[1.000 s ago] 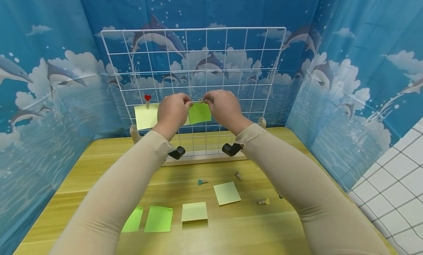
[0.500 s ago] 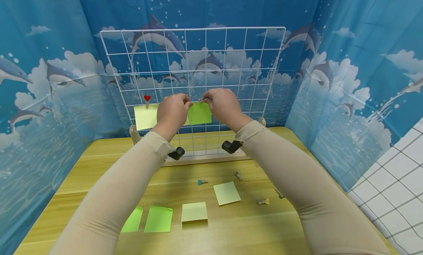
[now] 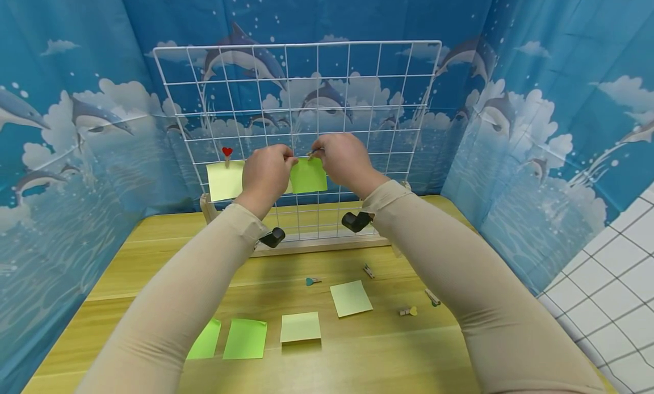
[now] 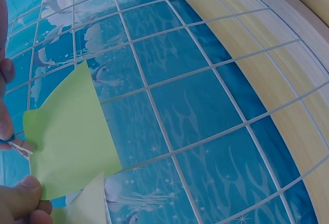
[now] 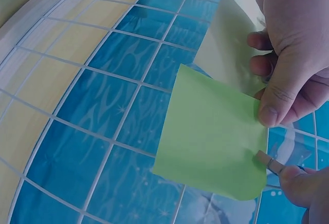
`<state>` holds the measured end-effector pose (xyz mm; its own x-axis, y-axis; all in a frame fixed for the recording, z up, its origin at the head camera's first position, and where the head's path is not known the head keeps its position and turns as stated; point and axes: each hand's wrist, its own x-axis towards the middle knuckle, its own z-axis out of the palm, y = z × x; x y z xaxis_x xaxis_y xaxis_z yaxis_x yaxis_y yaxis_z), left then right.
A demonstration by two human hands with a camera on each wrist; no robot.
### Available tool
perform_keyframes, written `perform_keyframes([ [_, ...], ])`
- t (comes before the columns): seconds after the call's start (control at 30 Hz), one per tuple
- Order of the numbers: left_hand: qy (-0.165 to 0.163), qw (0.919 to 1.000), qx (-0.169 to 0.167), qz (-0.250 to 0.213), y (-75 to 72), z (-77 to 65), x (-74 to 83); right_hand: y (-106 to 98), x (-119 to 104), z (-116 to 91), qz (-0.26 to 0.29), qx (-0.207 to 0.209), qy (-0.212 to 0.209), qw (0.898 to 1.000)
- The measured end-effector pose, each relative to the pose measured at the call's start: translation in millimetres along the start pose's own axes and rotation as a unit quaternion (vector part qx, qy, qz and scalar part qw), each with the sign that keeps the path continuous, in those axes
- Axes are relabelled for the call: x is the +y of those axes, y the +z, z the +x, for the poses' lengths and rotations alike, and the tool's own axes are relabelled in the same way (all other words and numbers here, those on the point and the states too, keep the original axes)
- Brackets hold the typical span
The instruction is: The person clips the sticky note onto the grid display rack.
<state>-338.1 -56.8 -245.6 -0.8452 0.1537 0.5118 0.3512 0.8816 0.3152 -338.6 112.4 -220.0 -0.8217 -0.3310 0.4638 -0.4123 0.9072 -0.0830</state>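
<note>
Thumb and fingers of my left hand (image 3: 267,174) pinch the upper left corner of a bright green sticky note (image 3: 309,176) in front of the white wire grid (image 3: 296,45). My right hand (image 3: 348,160) pinches a small wooden clothespin (image 5: 272,163) at the note's top edge. In the right wrist view, the clothespin's tip overlaps the note near that edge. Behind my left hand, a pale yellow note (image 5: 226,41) is partly covered. Further left, another pale yellow note (image 3: 223,182) hangs on the grid from a red heart clothespin (image 3: 227,155).
On the wooden table (image 3: 168,235) lie a green note (image 3: 245,339), a second green one (image 3: 206,340) partly behind my left sleeve, and pale yellow notes (image 3: 300,327) (image 3: 351,298). Loose clothespins lie nearby: teal heart (image 3: 313,281), plain-looking (image 3: 368,271), yellow heart (image 3: 408,311), and one beside my right sleeve (image 3: 432,297).
My right hand and wrist have risen slightly, and the right sleeve has shifted, showing more of a clothespin on the table. My left hand and the green note stay almost in place.
</note>
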Motion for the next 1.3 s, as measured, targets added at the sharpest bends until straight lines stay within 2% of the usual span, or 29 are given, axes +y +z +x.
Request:
perform_keyframes([
  [0.8, 0.007, 1.0000, 0.005, -0.001, 0.6, 0.2, -1.1, -8, -10, 10, -0.029, -0.058, 0.001, 0.998],
  [1.3, 0.003, 1.0000, 0.001, -0.002, -1.3, -0.9, -0.1, -3, -8, 8, -0.033, -0.042, -0.004, 0.999],
])
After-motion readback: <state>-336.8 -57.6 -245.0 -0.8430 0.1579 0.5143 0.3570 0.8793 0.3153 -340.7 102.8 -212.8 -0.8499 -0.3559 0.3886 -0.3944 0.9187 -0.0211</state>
